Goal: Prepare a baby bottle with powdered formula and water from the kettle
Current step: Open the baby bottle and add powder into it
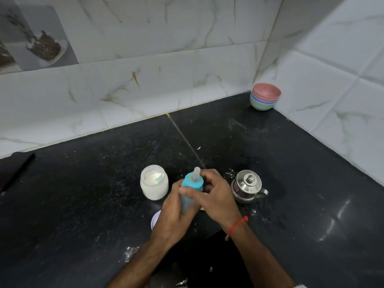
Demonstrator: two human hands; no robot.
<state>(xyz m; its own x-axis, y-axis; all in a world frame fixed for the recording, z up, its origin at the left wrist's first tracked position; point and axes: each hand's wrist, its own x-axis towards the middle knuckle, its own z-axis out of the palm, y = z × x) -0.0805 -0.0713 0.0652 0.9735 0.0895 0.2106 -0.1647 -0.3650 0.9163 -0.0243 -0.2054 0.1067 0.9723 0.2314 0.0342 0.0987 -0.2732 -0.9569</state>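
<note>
A dark object (16, 169) lies at the far left edge of the black counter (83, 194), well to the left of the baby bottle (192, 183). Closer in, an open jar (154, 182) of white powder stands just left of the bottle, with a pale scoop resting in the powder. Below the jar and left of the bottle's base, a white lid (155, 219) lies flat, partly hidden behind the left hand (175, 213).

The left hand wraps its fingers around the lower body of the bottle, gripping it from the left side. The bottle stands tilted slightly, its blue collar and clear teat showing above both hands. The right hand (216, 194) curls over the blue collar from the right, thumb across the front and fingers behind it. A red thread (238, 226) circles the right wrist.

Just right of the bottle, beyond the right hand, a small steel kettle (247, 186) sits with its lid on. Far off to the upper right of the bottle, stacked bowls (265, 96) rest in the corner against the tiled wall (145, 84).
</note>
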